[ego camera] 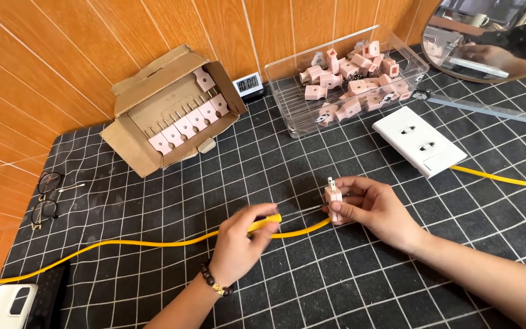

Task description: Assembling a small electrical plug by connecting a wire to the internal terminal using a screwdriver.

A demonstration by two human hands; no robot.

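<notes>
The grid-patterned desk (360, 286) carries everything here, and places are told from the pink plug (334, 204) near its middle.

Far left of the plug, at the desk's edge, lies 1 pair of glasses (47, 196); below them, at the lower left corner, lies 1 white device (8, 306) on a dark slab. Up and left of the plug sits 1 open cardboard box (171, 109), tipped on its side; it shows 1 row of 6 pink plugs with prongs upward, plus 1 more pink plug on the flap above. Just right of the box stands 1 small digital clock (249, 82).

Left of the plug, the left hand (238, 247) pinches the yellow cable (153, 242), which runs from the far left of the desk to the plug. The right hand (375, 210) pinches the plug itself, its 2 prongs pointing up, just above the desk.

Above the plug stands 1 clear plastic bin (348, 76) holding a loose heap of pink plugs, too many and too overlapped to count. Up and right of the plug lies 1 white socket plate (418, 141) with 2 outlets, a 2nd yellow cable (506, 179) running right from it. Farther right lie 1 clear ruler (488, 109) and 1 round mirror (494, 36).
</notes>
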